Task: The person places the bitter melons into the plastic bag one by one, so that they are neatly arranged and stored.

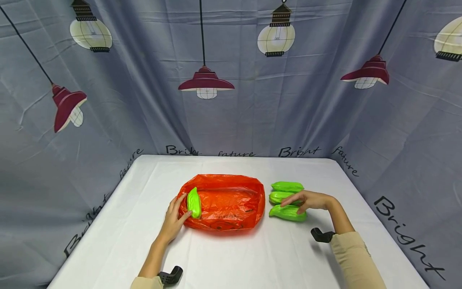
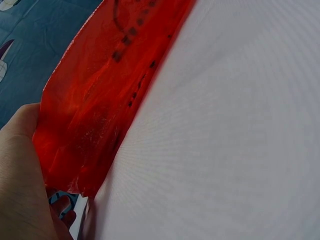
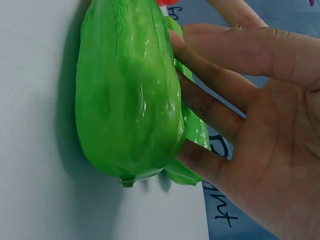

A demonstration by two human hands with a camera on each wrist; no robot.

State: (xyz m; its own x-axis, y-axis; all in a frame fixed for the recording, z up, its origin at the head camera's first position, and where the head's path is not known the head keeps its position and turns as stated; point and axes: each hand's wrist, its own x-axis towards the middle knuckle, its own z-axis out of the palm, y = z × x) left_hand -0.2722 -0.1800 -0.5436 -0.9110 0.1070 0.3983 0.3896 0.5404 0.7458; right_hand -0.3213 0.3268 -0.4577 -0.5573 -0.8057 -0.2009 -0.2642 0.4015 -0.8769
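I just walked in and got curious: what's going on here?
A person is working bare-handed at a white table. The left hand holds the left end of an open red plastic bag, which has one green vegetable inside. The right hand is over three more green vegetables lined up beside the bag, its fingers around the nearest one's far side.

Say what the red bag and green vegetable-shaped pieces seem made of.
Red bag: thin plastic film, glossy; creased, with bright glints.
Green vegetable-shaped pieces: probably moulded plastic or coated foam, shiny; even colour and sharp highlights, though real produce isn't ruled out.
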